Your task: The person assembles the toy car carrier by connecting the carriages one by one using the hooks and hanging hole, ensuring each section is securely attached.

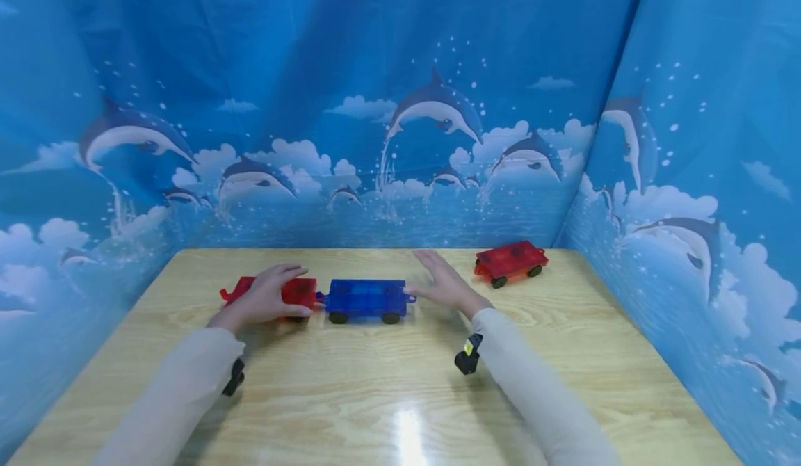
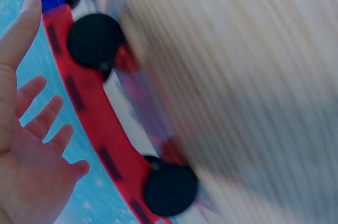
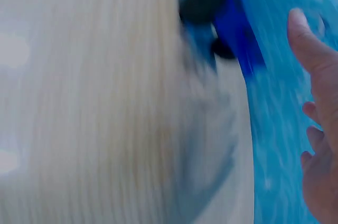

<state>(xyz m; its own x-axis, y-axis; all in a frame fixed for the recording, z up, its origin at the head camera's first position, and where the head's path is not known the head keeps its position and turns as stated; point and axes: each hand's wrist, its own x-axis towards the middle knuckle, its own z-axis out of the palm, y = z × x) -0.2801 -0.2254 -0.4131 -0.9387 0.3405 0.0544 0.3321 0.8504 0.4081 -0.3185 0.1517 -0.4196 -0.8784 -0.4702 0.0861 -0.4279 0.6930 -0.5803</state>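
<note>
A red toy wagon [image 1: 300, 291] with black wheels stands at the left of the table, joined end to end with a blue toy wagon [image 1: 366, 299]. Over the red wagon is my left hand [image 1: 268, 298], fingers extended and apart; in the left wrist view the wagon's red side [image 2: 90, 108] shows beside the fingers. My right hand [image 1: 447, 286] is held with fingers spread at the right end of the blue wagon, its thumb tip close to the small hitch loop [image 1: 411, 299]. In the right wrist view the blue wagon [image 3: 237, 23] lies ahead of the thumb.
A second red wagon [image 1: 510, 260] stands apart at the back right, turned at an angle. Blue dolphin-print curtains [image 1: 375, 139] rise behind and beside the wooden table [image 1: 350, 396]. Each wrist carries a small black camera.
</note>
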